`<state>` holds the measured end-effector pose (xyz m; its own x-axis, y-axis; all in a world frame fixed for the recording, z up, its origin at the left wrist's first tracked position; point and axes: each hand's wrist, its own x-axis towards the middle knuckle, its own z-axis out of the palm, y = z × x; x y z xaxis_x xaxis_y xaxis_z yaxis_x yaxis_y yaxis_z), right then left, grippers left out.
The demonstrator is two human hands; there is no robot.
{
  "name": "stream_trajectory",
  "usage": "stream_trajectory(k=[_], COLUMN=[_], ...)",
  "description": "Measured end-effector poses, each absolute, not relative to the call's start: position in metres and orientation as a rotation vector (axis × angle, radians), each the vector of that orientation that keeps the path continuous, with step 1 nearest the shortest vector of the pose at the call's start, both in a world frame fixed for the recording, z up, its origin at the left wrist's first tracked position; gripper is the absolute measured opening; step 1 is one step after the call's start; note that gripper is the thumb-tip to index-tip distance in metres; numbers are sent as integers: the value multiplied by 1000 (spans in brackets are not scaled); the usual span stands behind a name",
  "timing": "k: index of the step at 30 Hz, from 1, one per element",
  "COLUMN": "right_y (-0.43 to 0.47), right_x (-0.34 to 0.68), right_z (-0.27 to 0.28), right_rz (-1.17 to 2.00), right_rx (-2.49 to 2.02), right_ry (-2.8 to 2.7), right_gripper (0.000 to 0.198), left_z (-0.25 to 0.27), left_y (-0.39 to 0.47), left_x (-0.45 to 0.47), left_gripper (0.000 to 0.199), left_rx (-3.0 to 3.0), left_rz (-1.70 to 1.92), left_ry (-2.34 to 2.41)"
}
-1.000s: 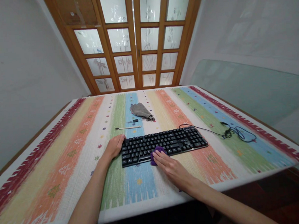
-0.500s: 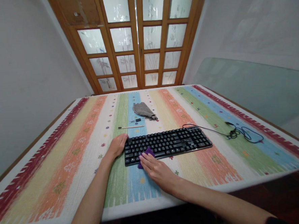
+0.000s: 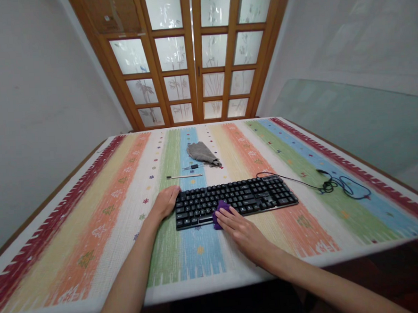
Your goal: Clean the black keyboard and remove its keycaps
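A black keyboard (image 3: 246, 192) lies on the striped tablecloth in front of me. My left hand (image 3: 168, 200) grips its left end, fingers closed at the upper left corner. My right hand (image 3: 239, 225) presses a purple cloth (image 3: 222, 207) onto the keyboard's front edge, around the lower middle keys. Part of the cloth is hidden under the fingers.
Behind the keyboard lie a thin brush with a dark tip (image 3: 185, 176), a small black-handled tool (image 3: 194, 167) and a folded grey cloth (image 3: 202, 153). The keyboard's cable (image 3: 349, 188) is coiled at the right. The table's near edge (image 3: 189, 290) runs under my forearms.
My right hand has slid the purple cloth to the right along the keyboard's front edge. The left hand keeps its hold on the left end.
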<state>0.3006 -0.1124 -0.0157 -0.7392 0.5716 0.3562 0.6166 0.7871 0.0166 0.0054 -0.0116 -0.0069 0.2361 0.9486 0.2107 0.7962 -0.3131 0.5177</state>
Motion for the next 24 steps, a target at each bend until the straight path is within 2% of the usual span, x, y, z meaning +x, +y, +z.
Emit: stream_trajectory(k=[8, 24], right_y=[-107, -103], right_x=[345, 393], right_z=[-13, -19], right_rz=[-95, -126], right_rx=[-990, -1015], right_ry=[-2657, -2602], right_gripper=[66, 60], left_z=[-6, -10], left_y=[-12, -9], left_x=[5, 4], left_gripper=[51, 48], left_rx=[2226, 2203], left_rz=[704, 724], left_ry=[1619, 1621])
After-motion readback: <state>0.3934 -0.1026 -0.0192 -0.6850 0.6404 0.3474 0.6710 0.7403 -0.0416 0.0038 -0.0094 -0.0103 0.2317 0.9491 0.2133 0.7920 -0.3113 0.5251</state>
